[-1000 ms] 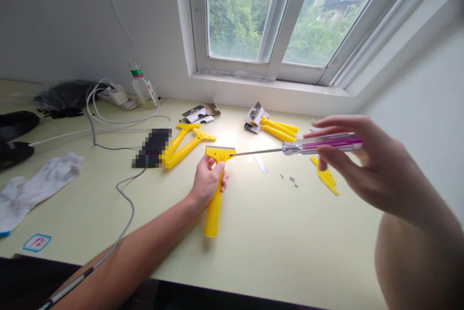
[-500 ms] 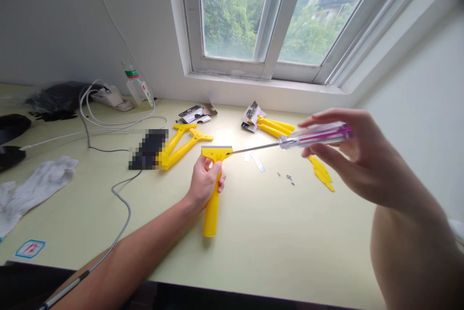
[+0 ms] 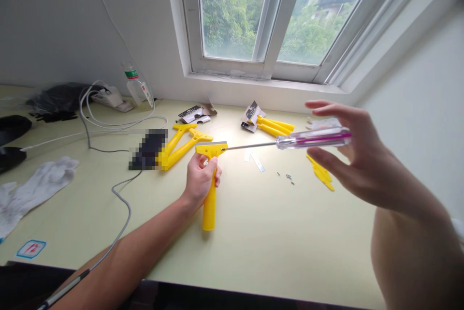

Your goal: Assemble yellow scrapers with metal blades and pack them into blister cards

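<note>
Near the window [image 3: 281, 24], your left hand [image 3: 200, 178] clasps a yellow scraper [image 3: 209, 201], apparently bracing it against the screwdriver [image 3: 286, 142]. Your right hand [image 3: 369, 157] is spread wide around that tool.

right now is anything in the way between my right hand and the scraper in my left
Nothing visible is; only the clear-handled screwdriver spans the gap, from your right hand to the yellow scraper.
</note>
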`<move>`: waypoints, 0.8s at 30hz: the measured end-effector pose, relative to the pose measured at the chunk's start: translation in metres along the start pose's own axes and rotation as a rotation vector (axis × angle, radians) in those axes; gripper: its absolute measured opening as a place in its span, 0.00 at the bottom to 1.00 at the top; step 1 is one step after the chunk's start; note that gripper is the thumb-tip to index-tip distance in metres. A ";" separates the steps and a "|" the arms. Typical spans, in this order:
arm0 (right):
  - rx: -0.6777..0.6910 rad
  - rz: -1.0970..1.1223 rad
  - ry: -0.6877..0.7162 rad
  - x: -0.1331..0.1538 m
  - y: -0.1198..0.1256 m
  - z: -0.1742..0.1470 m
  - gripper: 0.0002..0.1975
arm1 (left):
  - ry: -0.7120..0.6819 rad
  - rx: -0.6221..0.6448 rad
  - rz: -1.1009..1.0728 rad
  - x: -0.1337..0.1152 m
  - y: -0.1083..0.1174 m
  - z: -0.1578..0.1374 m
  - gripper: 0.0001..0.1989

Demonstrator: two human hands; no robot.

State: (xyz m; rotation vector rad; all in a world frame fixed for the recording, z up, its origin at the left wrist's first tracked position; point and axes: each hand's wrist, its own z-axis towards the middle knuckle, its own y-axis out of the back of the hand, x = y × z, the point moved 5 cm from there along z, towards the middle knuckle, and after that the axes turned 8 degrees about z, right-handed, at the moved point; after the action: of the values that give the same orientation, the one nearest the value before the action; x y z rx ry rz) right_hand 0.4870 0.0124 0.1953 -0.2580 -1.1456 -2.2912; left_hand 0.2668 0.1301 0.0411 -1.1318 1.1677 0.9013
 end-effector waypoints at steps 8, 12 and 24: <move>-0.036 0.007 -0.010 0.002 -0.002 0.000 0.23 | -0.011 -0.006 0.014 0.000 -0.001 -0.001 0.15; -0.160 -0.107 -0.044 -0.007 0.001 0.002 0.14 | -0.018 -0.010 0.022 -0.001 0.000 -0.001 0.14; -0.126 -0.017 -0.008 -0.012 -0.004 0.003 0.17 | 0.003 -0.007 0.016 0.002 -0.001 0.000 0.13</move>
State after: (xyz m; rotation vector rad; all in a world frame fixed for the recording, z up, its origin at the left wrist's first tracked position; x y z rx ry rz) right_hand 0.4940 0.0212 0.1898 -0.3069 -1.0126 -2.3832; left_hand 0.2679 0.1297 0.0395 -1.1312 1.1787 0.9167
